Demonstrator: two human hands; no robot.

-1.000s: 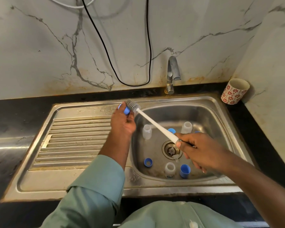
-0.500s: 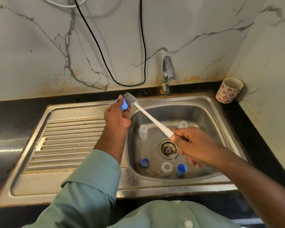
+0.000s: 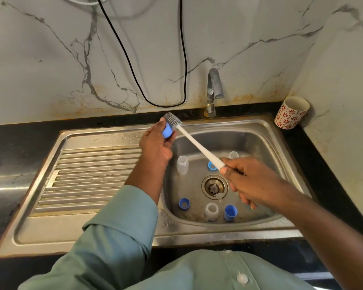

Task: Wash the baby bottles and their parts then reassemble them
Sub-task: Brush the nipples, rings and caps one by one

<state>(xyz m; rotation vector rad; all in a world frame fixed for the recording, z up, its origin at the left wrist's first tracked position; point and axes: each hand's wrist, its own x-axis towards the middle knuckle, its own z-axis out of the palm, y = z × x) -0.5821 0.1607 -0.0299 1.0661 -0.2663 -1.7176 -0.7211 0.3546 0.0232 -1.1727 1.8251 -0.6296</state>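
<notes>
Left hand [image 3: 155, 146] fingers around round blue cap [image 3: 167, 130]; right hand [image 3: 253, 181] fingers around bristly brush [image 3: 194, 144].

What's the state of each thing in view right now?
Left hand: grips blue cap.
Right hand: grips brush.
Brush: bristles against cap.
Tap: no water running.
Bottles: upright in sink, uncapped.
Blue ring: flat on sink floor.
Cup: upright on counter, tilted against the wall.
</notes>
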